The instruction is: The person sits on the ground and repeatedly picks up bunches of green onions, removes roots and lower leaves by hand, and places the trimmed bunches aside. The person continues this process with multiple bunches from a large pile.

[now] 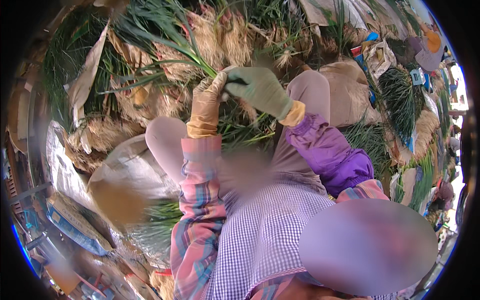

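Observation:
My left hand, in a tan glove, grips a few green onions near their lower ends. Their long leaves point up and to the left. My right hand, in a green glove with a yellowish cuff, meets the left fingertips at the base of the stalks. Its fingers are bent there, and partly hide the lower ends. Below the hands, between my knees, lie loose green onion leaves. Just beyond them are bundles of green onions with long pale roots.
A pale sack lies by my left knee, and a brown one by my right. More onion bundles lie at the right. A printed bag is at lower left. Another person is at the far upper right.

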Action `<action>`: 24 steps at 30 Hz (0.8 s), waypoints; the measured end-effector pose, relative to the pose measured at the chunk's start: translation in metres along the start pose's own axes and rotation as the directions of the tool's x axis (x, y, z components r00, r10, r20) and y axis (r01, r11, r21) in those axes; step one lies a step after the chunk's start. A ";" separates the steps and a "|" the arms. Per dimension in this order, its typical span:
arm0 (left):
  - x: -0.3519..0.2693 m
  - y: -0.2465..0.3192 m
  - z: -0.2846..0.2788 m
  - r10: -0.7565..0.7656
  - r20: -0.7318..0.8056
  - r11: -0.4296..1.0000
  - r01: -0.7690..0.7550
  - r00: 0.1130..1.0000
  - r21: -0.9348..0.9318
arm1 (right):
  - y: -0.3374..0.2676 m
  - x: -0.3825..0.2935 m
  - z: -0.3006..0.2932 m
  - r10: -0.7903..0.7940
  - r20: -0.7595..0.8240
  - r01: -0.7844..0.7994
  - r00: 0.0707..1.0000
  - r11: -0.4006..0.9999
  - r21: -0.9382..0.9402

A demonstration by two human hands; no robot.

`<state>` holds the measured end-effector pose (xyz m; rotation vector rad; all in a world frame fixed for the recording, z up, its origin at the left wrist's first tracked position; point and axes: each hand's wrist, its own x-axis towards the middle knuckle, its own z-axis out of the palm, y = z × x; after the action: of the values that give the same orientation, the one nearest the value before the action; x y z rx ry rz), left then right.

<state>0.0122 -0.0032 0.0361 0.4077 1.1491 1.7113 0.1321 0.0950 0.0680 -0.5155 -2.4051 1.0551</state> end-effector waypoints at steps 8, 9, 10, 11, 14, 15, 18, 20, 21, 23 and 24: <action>-0.017 -0.020 -0.038 -0.004 0.070 0.998 0.008 0.998 -0.054 | 0.062 -0.029 -0.014 0.402 0.019 -0.203 0.915 0.420 0.884; -0.021 -0.017 -0.040 -0.031 0.104 0.997 0.038 0.994 -0.063 | 0.066 -0.024 -0.010 0.436 0.043 -0.246 0.899 0.422 0.873; -0.025 -0.015 -0.040 -0.020 0.178 0.991 0.043 0.984 -0.128 | 0.068 -0.017 -0.009 0.467 0.061 -0.289 0.882 0.435 0.853; -0.030 -0.013 -0.041 -0.026 0.159 0.998 0.035 0.987 -0.056 | 0.066 -0.010 -0.003 0.488 0.136 -0.349 0.862 0.378 0.857; -0.045 -0.010 -0.042 -0.038 0.346 0.993 0.074 0.938 -0.091 | 0.047 0.007 0.022 0.010 0.315 -0.143 0.949 0.904 0.402; -0.050 -0.009 -0.043 -0.107 0.304 0.994 0.097 0.946 0.047 | 0.039 0.008 0.029 0.075 0.460 -0.368 0.885 0.720 0.589; -0.052 -0.015 -0.041 -0.024 0.234 0.996 0.044 0.972 -0.079 | 0.018 0.012 0.041 0.170 0.520 -0.538 0.837 0.425 0.728; -0.051 -0.021 -0.039 0.009 0.099 0.997 -0.001 0.995 -0.083 | 0.013 0.012 0.041 0.302 0.341 -0.440 0.890 0.373 0.817; -0.051 -0.025 -0.038 0.004 0.099 0.996 0.004 0.995 -0.088 | 0.012 0.011 0.040 0.317 0.362 -0.448 0.877 0.263 0.855; -0.051 -0.029 -0.038 0.008 0.168 0.992 0.013 0.986 -0.124 | 0.015 0.012 0.037 0.190 0.284 -0.332 0.940 0.698 0.634; -0.052 -0.030 -0.039 0.004 0.166 0.995 0.013 0.986 -0.099 | 0.016 0.012 0.040 -0.048 0.264 -0.067 0.963 0.910 0.410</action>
<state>0.0243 -0.0662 0.0042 0.4759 0.9396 1.6891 0.1027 0.0877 0.0354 -0.2443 -2.2934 1.6836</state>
